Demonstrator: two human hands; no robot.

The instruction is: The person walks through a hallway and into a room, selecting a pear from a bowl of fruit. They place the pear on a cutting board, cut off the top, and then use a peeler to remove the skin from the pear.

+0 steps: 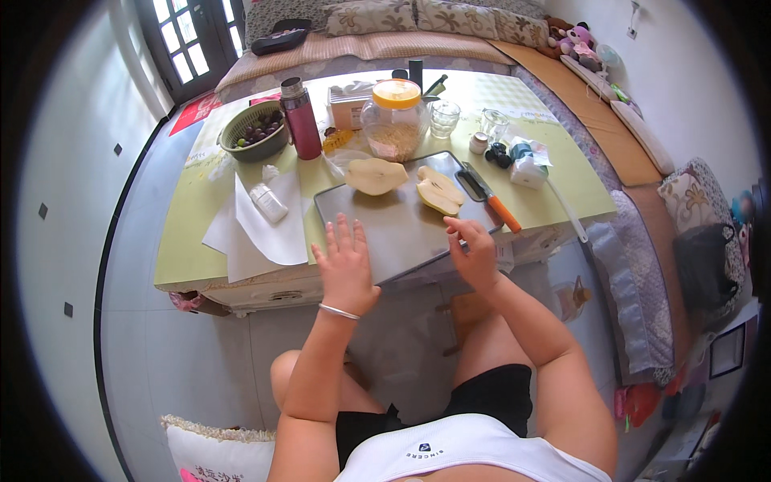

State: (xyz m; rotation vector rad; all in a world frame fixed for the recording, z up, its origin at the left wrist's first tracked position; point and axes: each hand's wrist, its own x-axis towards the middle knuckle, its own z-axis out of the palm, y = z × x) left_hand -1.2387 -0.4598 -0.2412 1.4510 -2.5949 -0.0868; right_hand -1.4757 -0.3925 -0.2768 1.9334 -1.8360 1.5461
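the person sits at a low table (185, 257) with both hands raised over the near edge of a grey metal tray (385, 233). the left hand (345, 269) is spread flat, fingers apart and pointing away from the body, and holds nothing; it hovers over or lightly rests on the near left part of the tray, which of the two cannot be told. the right hand (475, 253) is loosely curled with thumb and forefinger drawn close together, and whether anything small is pinched between them cannot be told.

two pear halves lie cut side up at the far side of the tray. the left half (376, 175) sits straight ahead of the left hand, well apart from it, its long axis running roughly left to right. the right half (438, 191) lies just beyond the right hand, slanting from far left to near right, and is the closer of the two to any hand. a knife with an orange handle (491, 199) lies just to the right of that half on the tray's right edge, handle end towards the person, nearest the right hand.

behind the tray stand a jar with an orange lid (395, 120), a red flask (300, 119) and a green bowl of dark fruit (255, 130).
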